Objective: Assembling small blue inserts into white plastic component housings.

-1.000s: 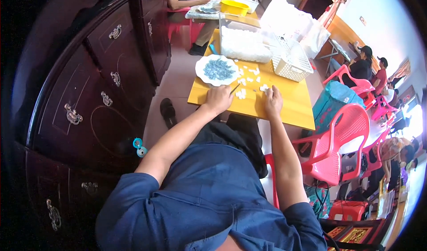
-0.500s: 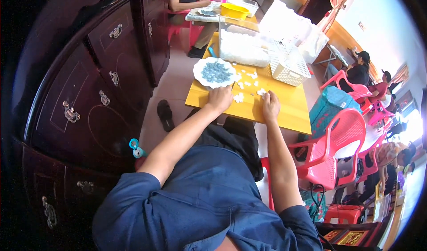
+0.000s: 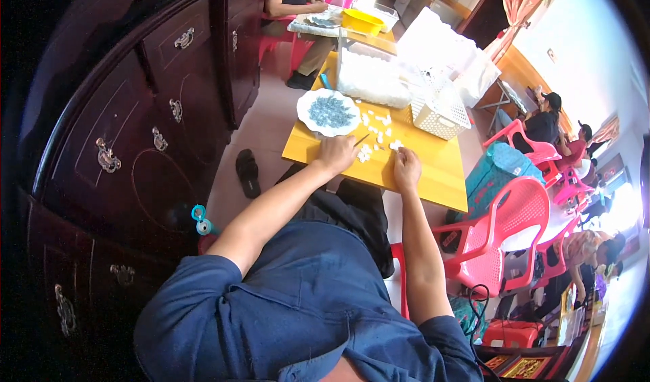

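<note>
My left hand (image 3: 338, 154) is closed at the near left of a small yellow table (image 3: 433, 179). A thin, dark, pointed tool (image 3: 363, 139) sticks out from its fingers toward the right; its exact kind is too small to tell. My right hand (image 3: 407, 171) is closed, thumb and fingers together, over the near edge of the table. A small white piece (image 3: 397, 144) shows at its fingertips. Between and beyond the hands lie several small white pieces (image 3: 365, 153). Just past my left hand stands a white scalloped plate (image 3: 306, 116) holding a heap of grey-blue bits (image 3: 330, 112).
Behind the pieces stand a clear bin of white material (image 3: 369, 77) and a white perforated basket (image 3: 440, 119). Pink plastic chairs (image 3: 504, 230) and a teal bag (image 3: 501, 172) are to the right. Dark wooden cabinets (image 3: 135, 125) line the left. Another person (image 3: 288, 3) sits at a farther table.
The thin tool in my left hand has come into sight, angled toward the white pieces. My right hand has shifted slightly left and nearer. The whole view has tilted a little.
</note>
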`<state>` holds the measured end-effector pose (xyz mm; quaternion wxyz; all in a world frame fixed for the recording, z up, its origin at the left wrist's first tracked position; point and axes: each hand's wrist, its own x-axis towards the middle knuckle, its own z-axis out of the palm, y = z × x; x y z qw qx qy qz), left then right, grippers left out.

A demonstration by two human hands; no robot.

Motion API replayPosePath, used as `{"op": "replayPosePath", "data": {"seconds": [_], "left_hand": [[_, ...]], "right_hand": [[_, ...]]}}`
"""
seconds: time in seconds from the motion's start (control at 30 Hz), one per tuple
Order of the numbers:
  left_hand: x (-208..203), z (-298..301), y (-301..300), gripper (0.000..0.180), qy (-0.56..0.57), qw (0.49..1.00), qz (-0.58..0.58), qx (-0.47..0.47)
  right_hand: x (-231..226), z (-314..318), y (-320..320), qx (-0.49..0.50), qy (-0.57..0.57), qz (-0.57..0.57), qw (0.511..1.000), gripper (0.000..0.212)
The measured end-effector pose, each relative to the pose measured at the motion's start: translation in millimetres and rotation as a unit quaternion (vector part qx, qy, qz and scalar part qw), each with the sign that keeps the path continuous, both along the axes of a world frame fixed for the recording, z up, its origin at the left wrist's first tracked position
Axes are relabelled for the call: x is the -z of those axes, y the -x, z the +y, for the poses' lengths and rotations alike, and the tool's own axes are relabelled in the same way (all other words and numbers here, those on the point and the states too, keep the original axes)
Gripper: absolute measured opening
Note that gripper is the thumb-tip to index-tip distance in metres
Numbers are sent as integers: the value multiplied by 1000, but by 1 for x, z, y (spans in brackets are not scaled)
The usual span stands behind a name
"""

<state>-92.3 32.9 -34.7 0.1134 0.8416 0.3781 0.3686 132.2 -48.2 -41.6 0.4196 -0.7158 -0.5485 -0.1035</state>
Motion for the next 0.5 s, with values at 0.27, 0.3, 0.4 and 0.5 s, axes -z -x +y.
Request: {"op": "replayPosePath", "data": {"seconds": [0.27,0.3,0.4,0.5], "left_hand": [[-7,-12,14,24,22,999,-23,-30],[-9,-12,15,24,28,999,-19,-27],[-15,-16,18,24,30,999,-17,-20],[-14,-17,19,25,27,999,-35,-13]], "right_hand": [[-5,-13,15,-11,-16,-24,1000,18],[-5,-13,14,-12,-14,-20,1000,18],[-3,-11,13,-3,-20,13,1000,19],[-1,-11,12,19,-18,48,999,20]]}}
